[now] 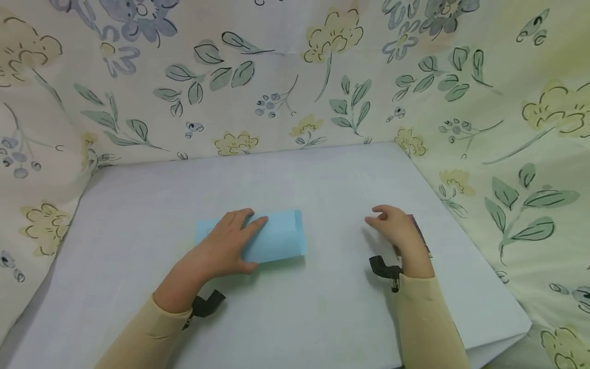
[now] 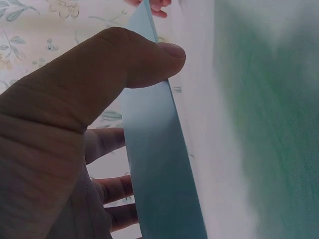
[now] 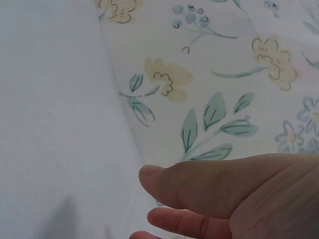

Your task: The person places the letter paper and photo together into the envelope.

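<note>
A light blue envelope [image 1: 276, 236], with a crease along its right end, lies under my left hand [image 1: 223, 246] in the head view. Thumb and fingers grip it at its long edges, the palm over its left part. From the left wrist, the envelope [image 2: 157, 149] appears edge-on, with the thumb on one side and fingertips on the other; a greenish shadow falls on the table beside it. My right hand [image 1: 396, 228] hovers over the right side of the table, fingers loosely bent and holding nothing. A dark printed card [image 1: 419, 236] lies partly hidden beneath that hand and wrist.
A white cloth covers the table [image 1: 322, 318], whose right edge runs down toward the near corner. Floral fabric [image 1: 286, 77] hangs behind the table and along both sides. Each wrist carries a black strap mount [image 1: 207, 303].
</note>
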{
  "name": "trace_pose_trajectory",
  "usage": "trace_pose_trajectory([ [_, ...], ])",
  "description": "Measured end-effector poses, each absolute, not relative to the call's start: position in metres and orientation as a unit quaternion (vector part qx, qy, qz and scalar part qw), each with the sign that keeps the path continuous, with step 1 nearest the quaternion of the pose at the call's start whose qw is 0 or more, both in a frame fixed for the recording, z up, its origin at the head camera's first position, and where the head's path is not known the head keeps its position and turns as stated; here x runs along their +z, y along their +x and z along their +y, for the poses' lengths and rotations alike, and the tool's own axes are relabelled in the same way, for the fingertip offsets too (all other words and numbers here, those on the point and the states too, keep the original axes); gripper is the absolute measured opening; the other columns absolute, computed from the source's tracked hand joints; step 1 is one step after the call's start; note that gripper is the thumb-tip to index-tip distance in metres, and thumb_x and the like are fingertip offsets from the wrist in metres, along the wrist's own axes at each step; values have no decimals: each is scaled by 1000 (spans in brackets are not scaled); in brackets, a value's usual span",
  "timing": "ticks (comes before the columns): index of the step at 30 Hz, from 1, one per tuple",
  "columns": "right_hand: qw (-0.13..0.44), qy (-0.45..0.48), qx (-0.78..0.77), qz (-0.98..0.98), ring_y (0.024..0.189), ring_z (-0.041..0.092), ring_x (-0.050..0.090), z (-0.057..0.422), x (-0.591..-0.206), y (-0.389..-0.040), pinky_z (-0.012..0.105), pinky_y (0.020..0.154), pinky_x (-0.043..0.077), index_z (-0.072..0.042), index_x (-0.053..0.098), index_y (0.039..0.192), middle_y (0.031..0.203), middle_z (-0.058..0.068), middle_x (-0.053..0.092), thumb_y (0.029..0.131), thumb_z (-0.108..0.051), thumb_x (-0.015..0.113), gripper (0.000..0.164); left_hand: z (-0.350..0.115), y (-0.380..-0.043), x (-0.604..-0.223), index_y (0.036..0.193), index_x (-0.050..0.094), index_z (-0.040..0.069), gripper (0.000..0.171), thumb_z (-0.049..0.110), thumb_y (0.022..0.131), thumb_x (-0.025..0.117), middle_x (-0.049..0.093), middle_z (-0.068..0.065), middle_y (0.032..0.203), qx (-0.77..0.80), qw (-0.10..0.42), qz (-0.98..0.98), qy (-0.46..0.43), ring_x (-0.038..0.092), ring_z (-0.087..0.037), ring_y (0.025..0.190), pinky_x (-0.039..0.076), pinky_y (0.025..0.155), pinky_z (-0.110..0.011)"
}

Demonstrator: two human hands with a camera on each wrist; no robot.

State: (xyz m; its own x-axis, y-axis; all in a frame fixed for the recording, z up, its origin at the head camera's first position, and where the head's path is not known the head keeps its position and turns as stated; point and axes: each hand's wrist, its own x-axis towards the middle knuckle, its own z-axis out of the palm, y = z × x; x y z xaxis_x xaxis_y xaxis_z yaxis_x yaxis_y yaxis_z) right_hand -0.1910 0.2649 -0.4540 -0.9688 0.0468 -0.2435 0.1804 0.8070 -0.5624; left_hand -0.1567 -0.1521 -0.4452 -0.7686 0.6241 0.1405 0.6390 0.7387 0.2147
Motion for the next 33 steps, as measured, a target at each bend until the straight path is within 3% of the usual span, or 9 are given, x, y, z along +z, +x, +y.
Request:
trace_pose_trajectory([
  [8,85,112,-277,951,112,42,58,280,-456,-190,56,90,51,1,52,144,130,27,59,99,-36,62,60,-153,-155,-443,153,45,6,97,39,73,90,41,-25,146,-133,25,-932,-337,41,-44,133,35,112,-57],
  [12,67,118,-245,960,113,50,54,289,-460,-192,61,93,46,3,54,142,126,30,60,97,-38,63,61,-153,-155,-442,154,44,6,98,40,74,90,40,-25,147,-131,15,-934,-333,39,-44,135,34,113,-57],
  [17,71,139,-227,961,121,61,44,295,-461,-192,65,97,42,3,52,143,134,39,48,95,-40,65,66,-153,-156,-443,155,43,7,99,41,74,90,39,-24,149,-135,3,-934,-331,37,-43,137,33,114,-57],
  [21,79,161,-217,959,121,61,40,298,-461,-191,66,94,42,3,46,147,134,42,40,94,-41,65,72,-153,-156,-443,155,43,8,99,41,74,89,38,-24,149,-138,0,-934,-329,37,-43,138,32,114,-57],
  [33,100,192,-215,952,115,55,40,298,-466,-189,65,90,42,6,32,153,132,43,35,92,-39,68,84,-155,-153,-437,155,43,8,99,40,74,90,39,-24,150,-142,-12,-937,-319,37,-44,138,33,114,-58],
])
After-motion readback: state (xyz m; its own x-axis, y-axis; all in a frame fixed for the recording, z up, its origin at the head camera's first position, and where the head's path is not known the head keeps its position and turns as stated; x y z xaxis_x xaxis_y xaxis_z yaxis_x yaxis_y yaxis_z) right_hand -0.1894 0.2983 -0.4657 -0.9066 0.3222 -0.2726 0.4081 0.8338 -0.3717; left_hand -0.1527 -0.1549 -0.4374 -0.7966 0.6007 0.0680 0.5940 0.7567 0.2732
